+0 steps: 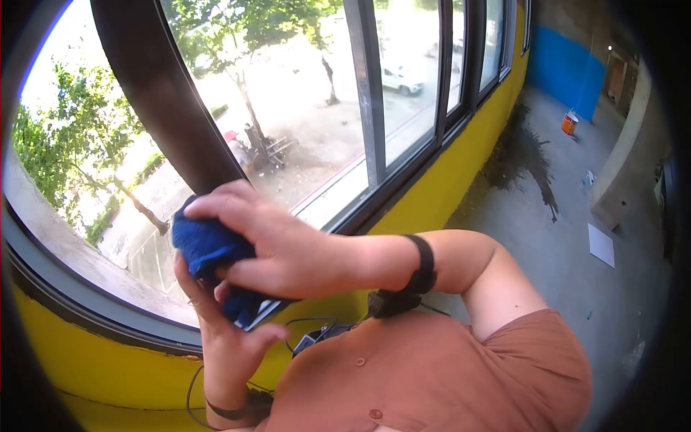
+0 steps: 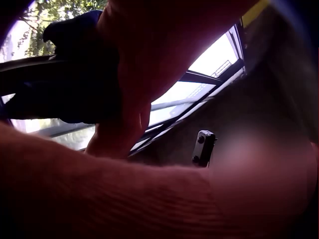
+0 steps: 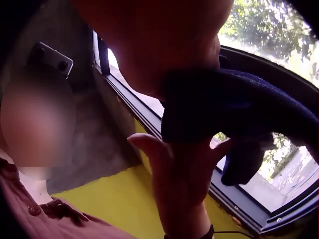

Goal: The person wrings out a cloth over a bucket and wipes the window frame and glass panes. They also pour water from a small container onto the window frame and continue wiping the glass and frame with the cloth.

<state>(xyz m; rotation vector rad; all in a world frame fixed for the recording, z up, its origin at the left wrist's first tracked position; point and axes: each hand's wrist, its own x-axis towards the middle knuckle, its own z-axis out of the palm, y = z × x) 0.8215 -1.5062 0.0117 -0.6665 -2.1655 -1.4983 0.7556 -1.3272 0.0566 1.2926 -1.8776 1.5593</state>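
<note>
A crumpled dark blue cloth (image 1: pixel 209 241) is held up in front of the window, close to the dark frame post. My right hand (image 1: pixel 270 241) grips it from above, with fingers over its top and the thumb on the near side. Below it is my left hand (image 1: pixel 227 353), its index finger straight up along the cloth and its thumb spread out to the side. In the right wrist view the cloth (image 3: pixel 249 102) hangs in folds over the left hand (image 3: pixel 184 174), hiding most of that hand's fingers.
Dark-framed windows (image 1: pixel 371 93) run along a yellow wall (image 1: pixel 468 155). Cables and a small box (image 1: pixel 306 342) lie by the sill near my body. On the grey floor are an orange bucket (image 1: pixel 569 123), a white sheet (image 1: pixel 601 245) and a dark wet stain (image 1: pixel 529 155).
</note>
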